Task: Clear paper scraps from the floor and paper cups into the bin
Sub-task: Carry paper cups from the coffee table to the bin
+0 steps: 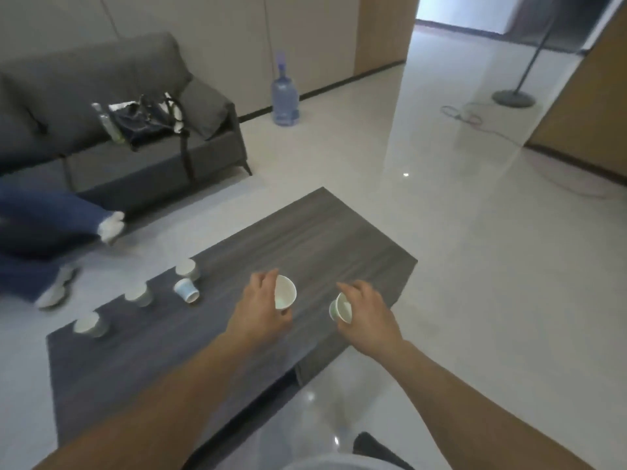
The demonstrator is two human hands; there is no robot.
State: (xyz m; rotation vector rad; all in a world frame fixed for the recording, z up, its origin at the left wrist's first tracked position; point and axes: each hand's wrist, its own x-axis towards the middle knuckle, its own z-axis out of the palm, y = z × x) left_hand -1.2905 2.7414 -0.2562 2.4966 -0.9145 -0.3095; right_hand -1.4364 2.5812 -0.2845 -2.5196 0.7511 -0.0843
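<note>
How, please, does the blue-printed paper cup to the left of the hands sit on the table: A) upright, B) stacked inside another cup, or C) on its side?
C: the blue-printed cup lies tipped on its side on the table, its open mouth showing.

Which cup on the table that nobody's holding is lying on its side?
The blue-patterned cup, just this side of the farthest cup. It lies tipped over, mouth showing; the other three free cups stand.
</note>
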